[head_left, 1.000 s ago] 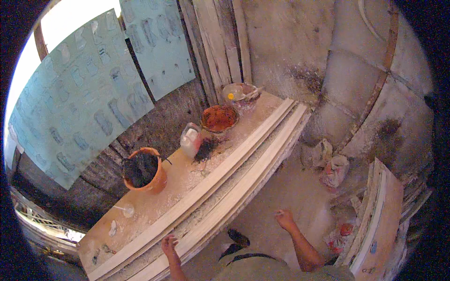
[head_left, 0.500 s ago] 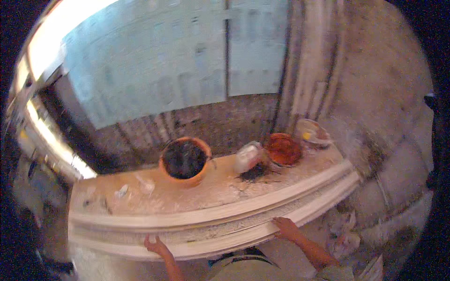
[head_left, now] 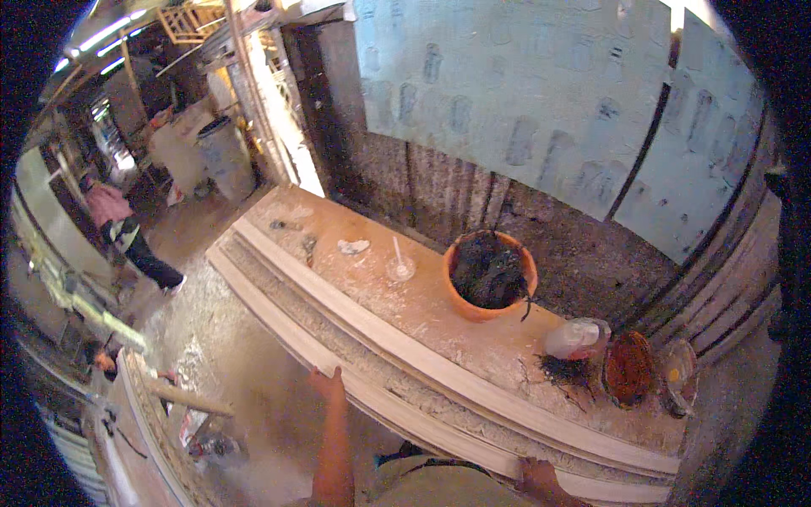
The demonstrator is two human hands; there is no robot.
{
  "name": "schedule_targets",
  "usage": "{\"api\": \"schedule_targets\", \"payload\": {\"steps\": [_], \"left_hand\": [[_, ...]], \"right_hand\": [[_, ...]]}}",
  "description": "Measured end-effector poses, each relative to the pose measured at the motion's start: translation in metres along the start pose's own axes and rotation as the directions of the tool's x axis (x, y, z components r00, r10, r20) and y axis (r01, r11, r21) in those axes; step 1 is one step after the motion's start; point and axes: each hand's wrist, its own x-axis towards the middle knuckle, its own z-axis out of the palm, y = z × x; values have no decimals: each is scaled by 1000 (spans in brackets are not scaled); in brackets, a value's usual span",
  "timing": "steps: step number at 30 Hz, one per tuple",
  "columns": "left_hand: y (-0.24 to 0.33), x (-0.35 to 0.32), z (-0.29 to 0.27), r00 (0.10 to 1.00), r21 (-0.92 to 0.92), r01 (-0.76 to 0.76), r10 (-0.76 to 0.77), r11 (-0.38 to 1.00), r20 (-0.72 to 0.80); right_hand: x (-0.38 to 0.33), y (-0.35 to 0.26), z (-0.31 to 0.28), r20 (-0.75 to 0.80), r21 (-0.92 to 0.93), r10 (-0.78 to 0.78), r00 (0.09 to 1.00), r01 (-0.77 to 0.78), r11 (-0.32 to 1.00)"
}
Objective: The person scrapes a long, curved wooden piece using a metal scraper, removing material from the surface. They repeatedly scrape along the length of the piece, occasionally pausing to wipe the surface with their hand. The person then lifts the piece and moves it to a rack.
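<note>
A long pale wooden board (head_left: 405, 362) lies along the near side of the bench, with smooth raised strips and a rough, dusty channel between them. My left hand (head_left: 327, 384) is closed on its near edge, around the middle of its length. Farther right, my right hand (head_left: 541, 483) grips the same edge close to the board's right end, fingers over the top. The undersides of both grips are hidden.
On the dusty bench (head_left: 355, 279) behind the board stand an orange tub (head_left: 452, 291) of dark material, a clear plastic container (head_left: 576, 338), a reddish-brown bowl (head_left: 628, 369) and another bowl (head_left: 677, 376). At left are one person (head_left: 114, 211) standing and another (head_left: 103, 359) lower down.
The view has swung left, bringing the workshop and two people into sight. Both hands remain at the board's near edge; my left fingers, apart before, now close on it.
</note>
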Motion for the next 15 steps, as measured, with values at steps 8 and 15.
{"api": "schedule_targets", "payload": {"steps": [8, 15], "left_hand": [[-34, 32, 27, 1000, -416, -21, 15, 909, -19], [1, 32, 1, 997, -138, -26, 36, 990, 75]], "right_hand": [[-1, -16, -33, -152, 254, 85, 985, -44, 966], [-66, 18, -4, -41, 210, 220, 975, -207, 956]]}}
